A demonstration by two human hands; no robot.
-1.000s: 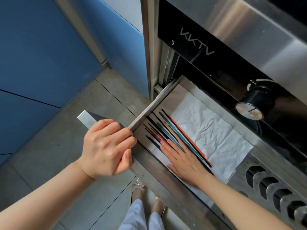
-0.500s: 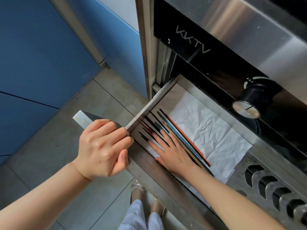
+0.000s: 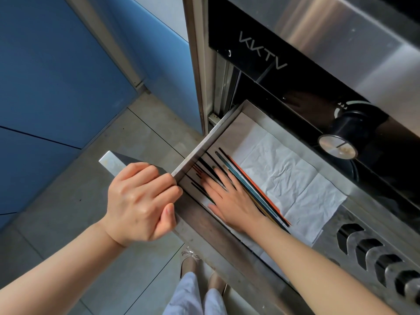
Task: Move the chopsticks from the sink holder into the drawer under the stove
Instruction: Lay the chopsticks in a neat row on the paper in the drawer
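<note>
Our right hand (image 3: pixel 231 201) lies flat and spread inside the open drawer (image 3: pixel 200 151), palm down, fingers splayed wide over the chopsticks (image 3: pixel 250 185) and gripping nothing. The fingertips look blurred. The chopsticks lie side by side on the drawer floor, running lengthwise from the front edge toward the back, gathered along the drawer's left wall: dark ones nearest the wall, then teal ones, and an orange one on the outside. Their near ends are hidden under our palm and wrist. Beneath them and to their right a creased white paper liner (image 3: pixel 295 185) covers the drawer floor, reaching the right wall.

Our left hand (image 3: pixel 141 201) is closed around the drawer's front panel at its left corner, fingers curled over the top edge and thumb pressed to the face.

Above the drawer, the stove's black glass front (image 3: pixel 284 87) bears pale lettering, and a dark knob with a metal face (image 3: pixel 338 145) sticks out over the drawer's right side. A row of vent slots (image 3: pixel 372 251) runs along the steel panel at the lower right. Blue cabinet doors (image 3: pixel 56 76) stand to the left, above the grey tiled floor (image 3: pixel 68 201), where our shoes (image 3: pixel 191 264) show below the drawer front.
</note>
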